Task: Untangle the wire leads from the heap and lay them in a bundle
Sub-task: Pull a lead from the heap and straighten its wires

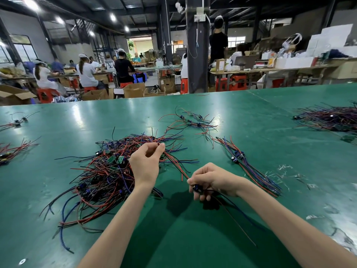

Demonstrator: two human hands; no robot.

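Note:
A tangled heap of red, blue and black wire leads (104, 175) with small green circuit boards lies on the green table, left of centre. My left hand (146, 161) hovers at the heap's right edge and pinches wire ends between thumb and fingertips. My right hand (210, 180) grips one wire lead (178, 169) by its small dark component; the lead's wires run taut up to my left hand, and more wires trail down past my right wrist. A straightened bundle of leads (249, 163) lies to the right of my hands.
A loose group of leads (190, 122) lies farther back at centre. A large wire pile (328, 118) sits at the far right, and small clusters (11, 151) at the left edge. Scuffed patches mark the green table (193, 238) at right. People work at benches behind.

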